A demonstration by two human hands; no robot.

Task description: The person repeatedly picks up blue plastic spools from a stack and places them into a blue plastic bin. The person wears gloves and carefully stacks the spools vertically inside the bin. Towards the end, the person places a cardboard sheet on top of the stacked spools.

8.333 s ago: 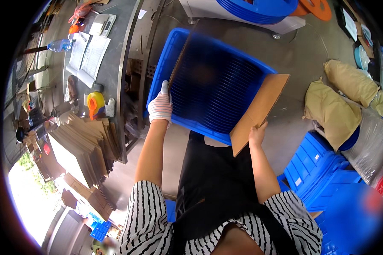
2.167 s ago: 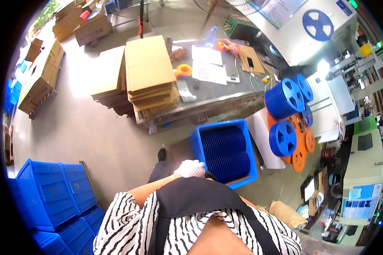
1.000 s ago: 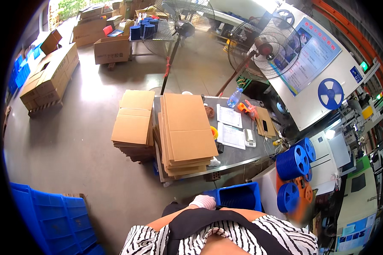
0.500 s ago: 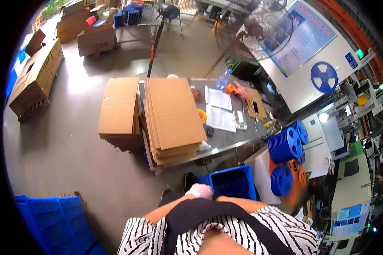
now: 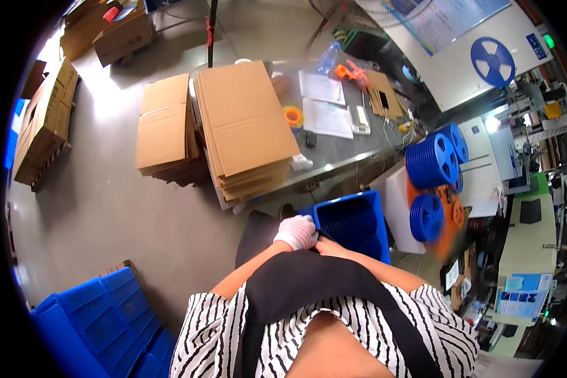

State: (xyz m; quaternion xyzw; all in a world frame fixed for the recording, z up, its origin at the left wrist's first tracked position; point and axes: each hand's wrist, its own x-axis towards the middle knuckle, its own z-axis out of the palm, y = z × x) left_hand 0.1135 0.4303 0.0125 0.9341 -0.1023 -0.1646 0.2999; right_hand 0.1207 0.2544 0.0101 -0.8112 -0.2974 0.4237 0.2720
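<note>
My left hand [image 5: 298, 231], in a white knit glove, is in front of my waist with its fingers curled. What it grips, if anything, is hidden. Close beside it on the right is my right hand [image 5: 326, 244], apparently bare; its fingers are mostly hidden at the upper edge of my black apron [image 5: 315, 280]. Just beyond both hands stands a blue plastic crate [image 5: 375, 208] with a row of dark blue discs or reels inside.
Flat cardboard stacks [image 5: 246, 120] lie on the grey metal table [image 5: 334, 154], beside tape rolls [image 5: 293, 116], papers [image 5: 327, 118] and a small scale [image 5: 359, 118]. Blue reels [image 5: 431, 162] sit at right. Blue crates [image 5: 104, 321] stand at lower left, cartons [image 5: 47, 123] at far left.
My view has tilted downward, so the table and floor sit higher in the picture. Both hands remain together at my waist; part of my right hand now shows beside the gloved left.
</note>
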